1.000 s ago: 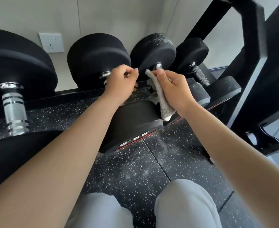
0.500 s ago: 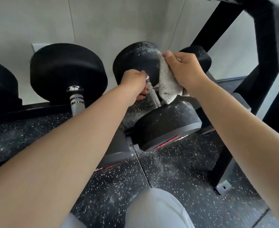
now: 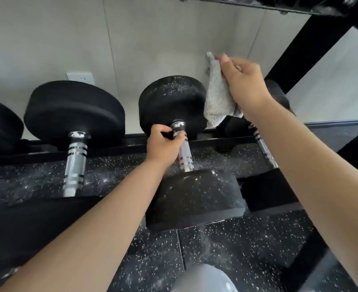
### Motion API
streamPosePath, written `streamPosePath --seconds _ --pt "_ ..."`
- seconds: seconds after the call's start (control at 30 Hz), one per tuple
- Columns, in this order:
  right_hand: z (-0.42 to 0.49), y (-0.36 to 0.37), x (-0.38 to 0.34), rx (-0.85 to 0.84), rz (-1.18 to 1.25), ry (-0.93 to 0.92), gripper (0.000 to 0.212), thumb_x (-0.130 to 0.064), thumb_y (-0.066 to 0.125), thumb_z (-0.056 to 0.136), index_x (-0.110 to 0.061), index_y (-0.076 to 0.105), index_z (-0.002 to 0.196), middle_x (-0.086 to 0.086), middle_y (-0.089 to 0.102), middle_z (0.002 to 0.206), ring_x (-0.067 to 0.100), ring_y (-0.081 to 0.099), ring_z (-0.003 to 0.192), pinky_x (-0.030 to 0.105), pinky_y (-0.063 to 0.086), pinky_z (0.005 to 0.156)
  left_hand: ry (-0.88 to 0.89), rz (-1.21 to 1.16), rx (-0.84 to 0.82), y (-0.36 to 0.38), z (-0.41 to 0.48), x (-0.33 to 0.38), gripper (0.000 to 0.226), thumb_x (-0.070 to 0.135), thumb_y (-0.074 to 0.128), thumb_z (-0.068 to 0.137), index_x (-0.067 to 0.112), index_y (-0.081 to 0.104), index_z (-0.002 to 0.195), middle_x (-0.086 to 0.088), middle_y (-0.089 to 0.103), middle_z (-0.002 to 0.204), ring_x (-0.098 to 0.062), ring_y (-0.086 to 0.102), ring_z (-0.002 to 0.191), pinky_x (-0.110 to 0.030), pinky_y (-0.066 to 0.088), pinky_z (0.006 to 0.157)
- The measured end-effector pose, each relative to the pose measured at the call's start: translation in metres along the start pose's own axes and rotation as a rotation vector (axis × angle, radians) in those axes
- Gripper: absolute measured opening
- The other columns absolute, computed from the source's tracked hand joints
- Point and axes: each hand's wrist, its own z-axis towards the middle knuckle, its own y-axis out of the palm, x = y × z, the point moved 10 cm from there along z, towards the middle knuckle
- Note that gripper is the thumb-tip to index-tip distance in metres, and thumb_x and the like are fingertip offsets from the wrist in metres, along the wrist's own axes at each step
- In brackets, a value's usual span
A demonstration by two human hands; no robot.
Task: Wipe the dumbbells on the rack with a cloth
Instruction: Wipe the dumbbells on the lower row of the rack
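A dusty black dumbbell (image 3: 171, 100) with a chrome handle lies on the low rack, its near head (image 3: 195, 199) speckled with dust. My left hand (image 3: 163, 144) grips the handle's top, just below the far head. My right hand (image 3: 243, 85) holds a grey cloth (image 3: 216, 95) lifted beside the far head's right edge; whether the cloth touches the head I cannot tell.
A bigger dumbbell (image 3: 74, 114) lies to the left and another one (image 3: 264, 146) to the right, partly behind my right arm. The black rack rail (image 3: 110, 146) runs behind the handles. A rack post (image 3: 313, 45) slants at upper right. A wall socket (image 3: 80, 76) sits behind.
My right hand has lifted the cloth up and to the right, off the far head's face. My left hand keeps its grip on the handle. The camera has come closer.
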Motion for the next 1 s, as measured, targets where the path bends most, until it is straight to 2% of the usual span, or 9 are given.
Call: streamPosePath --seconds 0.1,0.23,0.37,0.47,0.57,0.67,0.77,0.87,1.0 --pt "0.018 0.025 -0.014 -0.047 -0.021 -0.084 0.049 -0.033 0.047 0.103 0.014 0.060 0.103 0.032 0.061 0.089 0.018 0.052 0.073 0.031 0.046 0.069 -0.046 -0.001 -0.026 0.000 -0.001 -0.005 0.045 0.033 0.069 0.086 0.013 0.045 0.118 0.003 0.052 0.082 -0.006 0.051 0.072 -0.017 0.042 0.065" --pt "0.027 0.082 -0.029 -0.175 -0.331 -0.208 0.035 -0.033 0.040 0.103 -0.017 0.065 0.083 0.006 0.055 0.072 0.016 0.050 0.074 0.037 0.043 0.077 -0.111 -0.034 -0.050 0.000 -0.003 -0.010 0.054 0.034 0.070 0.085 0.015 0.036 0.122 0.007 0.053 0.090 0.000 0.051 0.078 -0.007 0.041 0.061" --pt "0.021 0.109 -0.021 -0.203 -0.811 -0.275 0.045 -0.053 0.032 0.100 -0.029 0.070 0.095 -0.003 0.054 0.096 0.022 0.047 0.093 0.042 0.029 0.087 -0.219 -0.042 -0.160 0.010 -0.007 -0.021 0.070 0.046 0.073 0.078 0.026 0.034 0.133 -0.001 0.057 0.122 -0.019 0.061 0.102 -0.032 0.051 0.088" --pt "0.022 0.097 -0.015 -0.172 -0.652 -0.264 0.041 -0.050 0.034 0.101 -0.033 0.071 0.107 -0.003 0.057 0.098 0.021 0.054 0.093 0.036 0.035 0.081 -0.324 -0.124 -0.394 0.035 -0.018 -0.028 0.081 0.038 0.078 0.075 0.036 0.028 0.139 -0.008 0.064 0.119 -0.030 0.070 0.093 -0.048 0.053 0.089" --pt "0.029 0.081 0.016 -0.185 -0.388 -0.082 0.034 -0.050 0.040 0.100 -0.039 0.070 0.112 -0.006 0.061 0.100 0.017 0.055 0.096 0.034 0.042 0.087 -0.339 -0.214 -0.436 0.041 -0.018 -0.030 0.073 0.019 0.070 0.086 0.032 0.027 0.142 -0.015 0.070 0.102 -0.032 0.072 0.083 -0.046 0.057 0.080" --pt "0.032 0.066 0.038 -0.165 -0.152 0.070 0.043 -0.050 0.044 0.096 -0.021 0.071 0.110 0.001 0.073 0.101 0.022 0.063 0.108 0.037 0.046 0.100 -0.343 -0.248 -0.455 0.043 -0.020 -0.029 0.073 0.018 0.069 0.087 0.032 0.026 0.144 -0.018 0.069 0.104 -0.032 0.072 0.083 -0.043 0.059 0.075" --pt "0.033 0.078 0.026 -0.173 -0.250 0.046 0.034 -0.045 0.046 0.096 -0.030 0.074 0.108 -0.011 0.070 0.104 0.017 0.059 0.103 0.030 0.043 0.093 -0.349 -0.265 -0.452 0.043 -0.021 -0.028 0.073 0.018 0.068 0.087 0.034 0.027 0.144 -0.018 0.068 0.107 -0.030 0.071 0.082 -0.041 0.059 0.074" --pt "0.024 0.098 -0.014 -0.141 -0.572 -0.268 0.031 -0.034 0.045 0.099 -0.018 0.070 0.092 -0.003 0.067 0.103 0.025 0.057 0.098 0.029 0.036 0.082 -0.346 -0.277 -0.454 0.043 -0.020 -0.028 0.076 0.017 0.070 0.086 0.032 0.026 0.147 -0.016 0.067 0.111 -0.027 0.072 0.083 -0.036 0.060 0.066" --pt "0.026 0.093 0.004 -0.225 -0.399 -0.213 0.033 -0.041 0.042 0.101 -0.032 0.072 0.112 -0.008 0.064 0.125 0.015 0.055 0.117 0.035 0.041 0.100 -0.371 -0.294 -0.455 0.043 -0.018 -0.032 0.081 0.013 0.071 0.084 0.034 0.024 0.147 -0.016 0.069 0.107 -0.028 0.072 0.083 -0.038 0.060 0.070"
